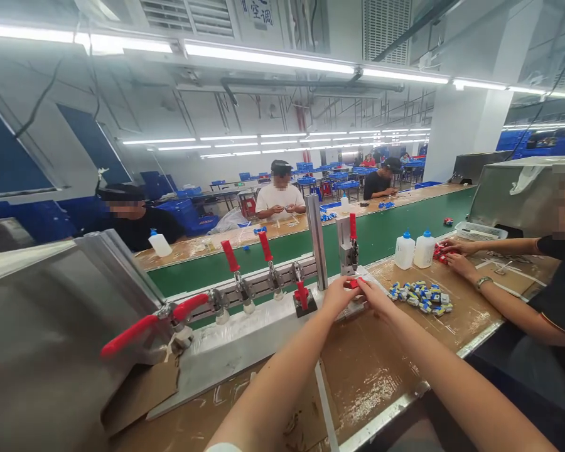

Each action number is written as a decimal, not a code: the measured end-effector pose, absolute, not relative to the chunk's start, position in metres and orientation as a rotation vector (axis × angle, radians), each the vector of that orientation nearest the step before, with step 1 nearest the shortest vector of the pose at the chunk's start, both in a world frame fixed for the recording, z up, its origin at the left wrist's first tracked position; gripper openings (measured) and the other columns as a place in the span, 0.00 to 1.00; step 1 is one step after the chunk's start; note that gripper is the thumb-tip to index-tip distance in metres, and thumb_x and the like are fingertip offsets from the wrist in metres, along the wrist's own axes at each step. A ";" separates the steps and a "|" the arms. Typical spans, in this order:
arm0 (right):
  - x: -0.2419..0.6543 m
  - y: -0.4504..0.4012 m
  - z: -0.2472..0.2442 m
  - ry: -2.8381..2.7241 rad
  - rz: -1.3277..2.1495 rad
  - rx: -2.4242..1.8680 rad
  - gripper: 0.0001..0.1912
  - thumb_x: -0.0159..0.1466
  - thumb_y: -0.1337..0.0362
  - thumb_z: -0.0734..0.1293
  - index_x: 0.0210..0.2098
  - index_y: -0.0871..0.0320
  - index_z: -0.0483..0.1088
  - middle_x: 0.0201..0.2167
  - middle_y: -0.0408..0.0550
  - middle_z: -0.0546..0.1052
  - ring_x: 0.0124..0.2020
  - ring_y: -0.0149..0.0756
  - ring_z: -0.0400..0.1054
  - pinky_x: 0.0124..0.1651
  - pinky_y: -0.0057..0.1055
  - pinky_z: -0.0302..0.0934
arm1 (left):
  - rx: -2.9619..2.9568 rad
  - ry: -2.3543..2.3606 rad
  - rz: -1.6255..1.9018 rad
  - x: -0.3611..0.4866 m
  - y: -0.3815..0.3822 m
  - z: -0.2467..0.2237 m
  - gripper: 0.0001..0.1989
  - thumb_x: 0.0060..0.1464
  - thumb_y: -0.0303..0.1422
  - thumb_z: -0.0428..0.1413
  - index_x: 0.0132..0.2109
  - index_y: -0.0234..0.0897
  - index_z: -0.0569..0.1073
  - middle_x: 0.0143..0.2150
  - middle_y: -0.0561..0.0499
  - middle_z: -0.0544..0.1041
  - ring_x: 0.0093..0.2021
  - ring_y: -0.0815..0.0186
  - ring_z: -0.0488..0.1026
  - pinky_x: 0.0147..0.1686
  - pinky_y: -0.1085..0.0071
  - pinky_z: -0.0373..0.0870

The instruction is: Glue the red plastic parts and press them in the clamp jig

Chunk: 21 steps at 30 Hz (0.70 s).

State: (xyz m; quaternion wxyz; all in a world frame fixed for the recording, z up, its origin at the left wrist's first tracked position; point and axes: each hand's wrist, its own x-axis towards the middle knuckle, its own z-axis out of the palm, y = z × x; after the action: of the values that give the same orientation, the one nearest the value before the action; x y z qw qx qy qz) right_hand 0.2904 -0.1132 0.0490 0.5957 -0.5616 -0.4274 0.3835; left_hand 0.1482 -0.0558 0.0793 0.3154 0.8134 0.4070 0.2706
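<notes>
My left hand [338, 295] and my right hand [375, 295] meet in front of a small upright clamp fixture [346, 245]. Between their fingertips is a small red part [356, 282], mostly covered, so its kind cannot be made out. Both hands are closed on it. Just left of my left hand, a red-handled toggle clamp [302, 295] stands over a black block [306, 310]. More clamps with red handles [230, 256] line a metal rail [258, 279] farther left. To the right of my right hand lies a pile of small blue, white and yellow parts [424, 297].
Two white bottles with blue caps [405, 251] stand behind the pile. A co-worker's hands [456, 257] hold red parts at the right. Beyond runs a green conveyor belt [289, 248], with people seated across it. A metal housing [51, 339] fills the left side.
</notes>
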 end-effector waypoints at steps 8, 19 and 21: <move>0.342 -0.056 0.157 -1.053 0.411 -1.269 0.31 0.59 0.45 0.71 0.55 0.57 0.74 0.55 0.56 0.78 0.52 0.45 0.71 0.53 0.39 0.66 | 2.123 1.211 0.674 0.175 -0.011 0.073 0.21 0.52 0.41 0.67 0.50 0.37 0.80 0.47 0.42 0.84 0.46 0.58 0.79 0.43 0.69 0.69; 0.315 -0.097 0.184 -1.354 0.162 -1.291 0.20 0.66 0.47 0.66 0.35 0.57 0.78 0.30 0.48 0.80 0.36 0.42 0.74 0.45 0.38 0.66 | 2.120 1.212 0.620 0.183 0.003 0.061 0.19 0.51 0.42 0.67 0.49 0.39 0.80 0.46 0.47 0.84 0.46 0.58 0.79 0.43 0.69 0.70; 0.314 -0.117 0.160 -1.357 0.123 -1.239 0.18 0.68 0.50 0.65 0.39 0.56 0.79 0.40 0.52 0.81 0.44 0.44 0.74 0.50 0.40 0.66 | 2.109 1.198 0.636 0.184 0.003 0.060 0.21 0.50 0.42 0.68 0.50 0.39 0.79 0.47 0.48 0.84 0.47 0.58 0.79 0.44 0.69 0.70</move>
State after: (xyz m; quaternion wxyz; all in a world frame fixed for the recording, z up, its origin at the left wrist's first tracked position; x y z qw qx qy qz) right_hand 0.3143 -0.1172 0.1602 0.6050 -0.5356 -0.5868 0.0533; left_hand 0.1836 0.0032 0.0596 0.3116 0.7993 0.4538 0.2410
